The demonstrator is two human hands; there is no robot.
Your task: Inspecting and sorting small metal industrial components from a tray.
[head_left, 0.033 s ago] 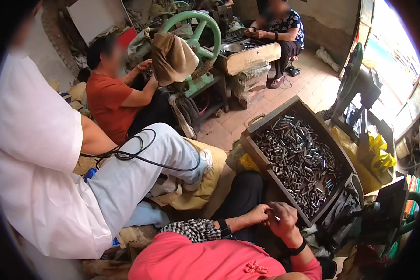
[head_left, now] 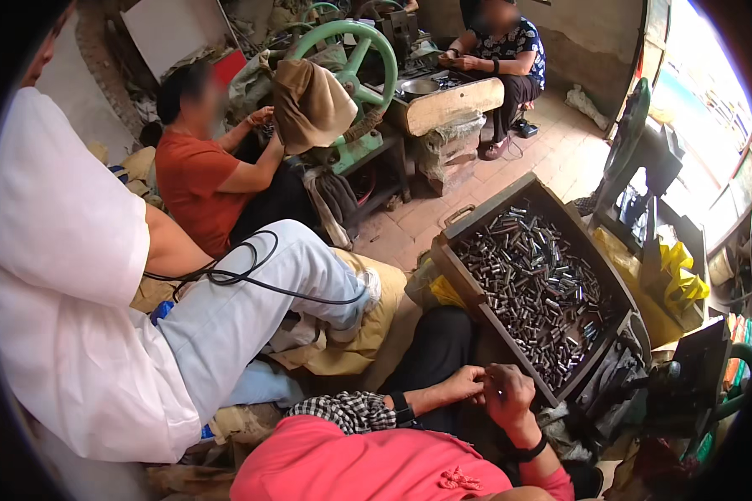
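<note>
Small metal cylinders [head_left: 530, 288] lie heaped in a brown box [head_left: 457, 271]; near it, the left hand [head_left: 463, 386] and right hand [head_left: 510, 396] sit close together; I cannot tell whether either grip holds anything.

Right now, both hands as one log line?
left hand: close to right hand | right hand: curled, beside tray | tray: small metal pieces | anything held: can't tell

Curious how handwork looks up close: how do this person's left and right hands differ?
The left hand points rightward; the right hand is angled up the picture. The left arm wears a checkered sleeve; the right arm shows none. The right hand is nearer the brown tray than the left hand. Both arms wear dark wristbands.
</note>
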